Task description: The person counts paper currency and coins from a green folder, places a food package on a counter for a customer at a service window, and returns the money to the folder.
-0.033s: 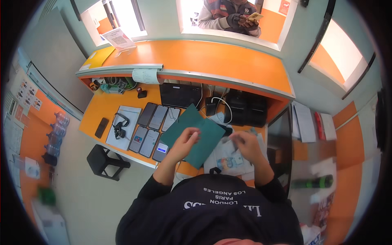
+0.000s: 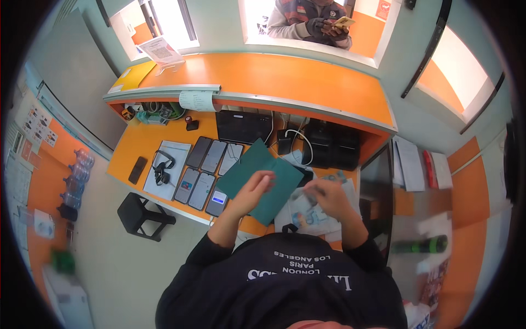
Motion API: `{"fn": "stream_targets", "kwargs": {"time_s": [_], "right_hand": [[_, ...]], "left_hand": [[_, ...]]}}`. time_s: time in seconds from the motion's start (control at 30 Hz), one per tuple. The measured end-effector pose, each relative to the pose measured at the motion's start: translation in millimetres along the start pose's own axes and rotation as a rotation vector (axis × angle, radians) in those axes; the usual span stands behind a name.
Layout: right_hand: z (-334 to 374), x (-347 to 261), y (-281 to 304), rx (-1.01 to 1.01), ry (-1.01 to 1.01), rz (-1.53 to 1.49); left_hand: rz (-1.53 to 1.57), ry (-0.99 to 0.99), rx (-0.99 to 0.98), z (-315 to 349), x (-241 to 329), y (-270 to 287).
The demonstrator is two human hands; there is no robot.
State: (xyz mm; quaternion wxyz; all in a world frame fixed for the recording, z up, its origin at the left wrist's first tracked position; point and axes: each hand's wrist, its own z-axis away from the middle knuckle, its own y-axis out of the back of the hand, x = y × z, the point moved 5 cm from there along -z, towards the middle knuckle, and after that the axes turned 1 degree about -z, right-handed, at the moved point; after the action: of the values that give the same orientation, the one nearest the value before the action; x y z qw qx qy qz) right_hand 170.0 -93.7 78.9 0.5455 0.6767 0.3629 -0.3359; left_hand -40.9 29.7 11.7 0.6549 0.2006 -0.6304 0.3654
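"Green folder (image 2: 274,194): where did it lie against your left hand (image 2: 256,187)?"

"Right beneath that hand, spreading out to both sides of it. One corner pointed away from you, past your fingers, toward the black screen (image 2: 244,126); the opposite corner pointed back at your chest."

"And its long axis?"

"Its outline looked nearly square, set cornerwise to you, so I couldn't tell you a long axis. The remaining corners pointed left, toward the phones (image 2: 201,190), and right, toward your other hand."

"How were your hands?"

"Your left was loosely curled; whether it touched the folder I couldn't tell. Your right hand (image 2: 326,198) was blurred, its fingers bent down over pale blue notes (image 2: 314,217) and white papers (image 2: 285,216). I couldn't tell whether it gripped one."

"Anything else nearby?"

"Left of your left hand, six phones sat in two rows, long axes running away from you and leaning right. Beyond your right hand stood a bulky black unit (image 2: 331,145)."
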Motion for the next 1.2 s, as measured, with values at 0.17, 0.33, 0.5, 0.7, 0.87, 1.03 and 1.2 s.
{"fn": "stream_targets", "kwargs": {"time_s": [0.17,0.33,0.5,0.7,0.87,1.03,1.2], "right_hand": [[1,-25,-32,-0.154,0.188,0.168],[0,-16,-26,-0.121,0.12,0.233],[-3,-5,-25,-0.073,0.019,0.128],[-4,-2,-19,0.003,-0.016,0.088],[-8,8,-22,0.076,-0.02,-0.033],[-5,25,-26,0.126,-0.066,-0.045],[-1,27,-19,0.286,0.016,0.093]], "left_hand": [[0.088,0.204,-0.498,3,-21,-55],[-0.086,0.235,-0.621,17,-40,-68],[-0.069,0.243,-0.676,14,-50,-67],[-0.13,0.237,-0.594,15,-51,-59],[0.179,0.275,-0.594,21,-42,-64],[0.376,0.451,-0.508,11,-67,-64],[0.467,0.517,-0.184,1,-96,-52]]}}
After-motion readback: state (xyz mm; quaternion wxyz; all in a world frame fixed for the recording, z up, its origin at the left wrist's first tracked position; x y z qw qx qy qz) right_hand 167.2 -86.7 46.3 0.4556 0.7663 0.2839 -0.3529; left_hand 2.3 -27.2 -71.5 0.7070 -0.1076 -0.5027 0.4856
